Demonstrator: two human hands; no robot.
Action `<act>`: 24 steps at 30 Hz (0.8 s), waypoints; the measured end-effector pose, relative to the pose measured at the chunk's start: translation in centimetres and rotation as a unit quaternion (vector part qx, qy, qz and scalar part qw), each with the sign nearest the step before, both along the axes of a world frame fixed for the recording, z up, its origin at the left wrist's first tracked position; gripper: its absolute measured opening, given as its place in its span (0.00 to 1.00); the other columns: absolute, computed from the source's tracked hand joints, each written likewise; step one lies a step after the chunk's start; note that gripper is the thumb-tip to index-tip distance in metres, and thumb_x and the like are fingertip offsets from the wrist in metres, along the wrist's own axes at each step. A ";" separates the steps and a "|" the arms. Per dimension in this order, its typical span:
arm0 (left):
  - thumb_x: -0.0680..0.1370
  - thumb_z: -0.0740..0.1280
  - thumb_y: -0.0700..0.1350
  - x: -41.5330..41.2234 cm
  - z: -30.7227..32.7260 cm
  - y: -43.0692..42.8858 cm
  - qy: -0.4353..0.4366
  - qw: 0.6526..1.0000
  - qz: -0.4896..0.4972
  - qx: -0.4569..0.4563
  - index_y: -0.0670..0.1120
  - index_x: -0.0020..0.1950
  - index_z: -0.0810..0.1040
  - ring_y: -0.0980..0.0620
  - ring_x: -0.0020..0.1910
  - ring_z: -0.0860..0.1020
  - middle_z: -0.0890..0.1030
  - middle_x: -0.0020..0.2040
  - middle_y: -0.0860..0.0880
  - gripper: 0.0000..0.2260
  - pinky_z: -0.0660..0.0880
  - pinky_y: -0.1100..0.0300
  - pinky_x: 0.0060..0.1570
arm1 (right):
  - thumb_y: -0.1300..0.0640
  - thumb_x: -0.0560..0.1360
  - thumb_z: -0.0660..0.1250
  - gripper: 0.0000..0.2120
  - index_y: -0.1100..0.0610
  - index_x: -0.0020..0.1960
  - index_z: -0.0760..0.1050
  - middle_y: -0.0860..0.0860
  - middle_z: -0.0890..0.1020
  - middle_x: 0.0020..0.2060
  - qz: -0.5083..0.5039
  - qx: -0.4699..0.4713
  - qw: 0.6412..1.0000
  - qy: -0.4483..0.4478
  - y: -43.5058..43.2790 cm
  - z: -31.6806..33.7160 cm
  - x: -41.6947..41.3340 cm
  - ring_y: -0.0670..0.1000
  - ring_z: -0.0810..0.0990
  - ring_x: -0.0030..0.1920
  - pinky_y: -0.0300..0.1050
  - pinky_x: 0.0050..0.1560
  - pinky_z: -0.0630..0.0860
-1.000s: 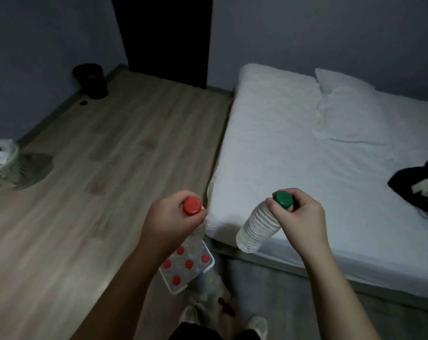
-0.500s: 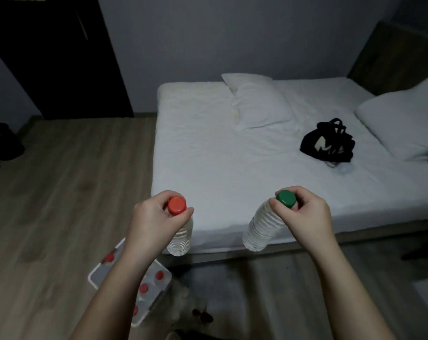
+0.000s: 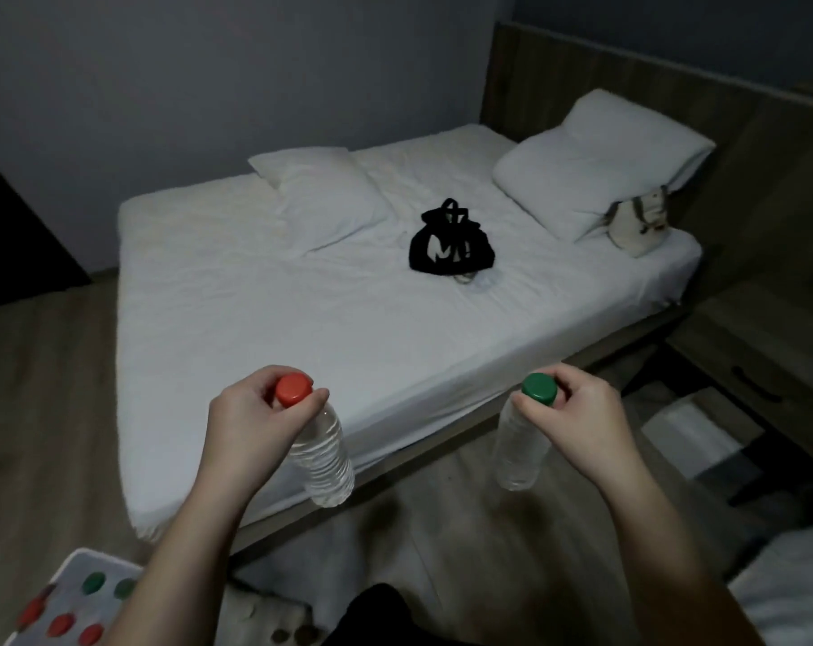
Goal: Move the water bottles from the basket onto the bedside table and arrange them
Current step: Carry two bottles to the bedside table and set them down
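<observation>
Now you are mid-carry: your left grip (image 3: 251, 421) pinches the red-cap bottle (image 3: 323, 459) at its neck and your right grip (image 3: 577, 421) holds the green-cap bottle (image 3: 519, 454) the same way, both hanging in the air before the bed (image 3: 302, 319). The basket (image 3: 80, 554), near left on the floor, shows more caps. The table (image 3: 768, 347) stands far right, well apart. Next you likely need to turn right, walk over and set both upright, side by side.

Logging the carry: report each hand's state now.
Left hand: gripping the red-capped bottle by its neck.
Right hand: gripping the green-capped bottle by its neck.
</observation>
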State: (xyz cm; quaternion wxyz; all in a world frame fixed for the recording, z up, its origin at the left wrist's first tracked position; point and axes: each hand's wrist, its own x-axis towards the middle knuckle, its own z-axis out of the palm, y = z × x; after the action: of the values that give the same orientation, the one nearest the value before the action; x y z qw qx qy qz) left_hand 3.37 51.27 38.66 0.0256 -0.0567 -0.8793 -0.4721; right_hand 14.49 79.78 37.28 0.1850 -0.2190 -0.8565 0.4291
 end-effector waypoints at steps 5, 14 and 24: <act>0.67 0.76 0.48 -1.9 0.0 7.3 0.009 0.996 -0.081 -0.018 0.53 0.39 0.81 0.59 0.40 0.79 0.82 0.37 0.58 0.05 0.72 0.63 0.40 | 0.57 0.69 0.75 0.06 0.54 0.44 0.80 0.46 0.82 0.37 -0.057 -0.029 0.998 -0.012 6.1 -0.8 2.0 0.41 0.80 0.39 0.32 0.38 0.74; 0.67 0.76 0.47 -8.4 -2.8 23.2 -0.022 0.981 -0.193 0.006 0.53 0.40 0.81 0.60 0.40 0.79 0.82 0.37 0.57 0.06 0.71 0.66 0.39 | 0.57 0.70 0.74 0.04 0.54 0.42 0.79 0.48 0.81 0.36 -0.144 -0.043 0.986 -0.066 17.4 -2.9 0.4 0.45 0.79 0.37 0.35 0.35 0.72; 0.67 0.75 0.42 -17.2 -2.9 44.3 -0.029 0.931 -0.364 -0.013 0.52 0.39 0.79 0.64 0.39 0.78 0.81 0.37 0.57 0.07 0.69 0.77 0.36 | 0.58 0.69 0.74 0.07 0.50 0.43 0.77 0.42 0.80 0.38 -0.292 -0.030 0.955 -0.052 31.6 -3.6 -4.8 0.39 0.78 0.39 0.29 0.36 0.70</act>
State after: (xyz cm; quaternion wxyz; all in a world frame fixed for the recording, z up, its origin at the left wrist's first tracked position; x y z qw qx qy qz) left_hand -13.85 95.57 35.79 -0.1742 -0.3592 -0.8047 -0.4394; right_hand 9.69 111.40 33.73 0.2507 -0.4867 -0.7508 0.3697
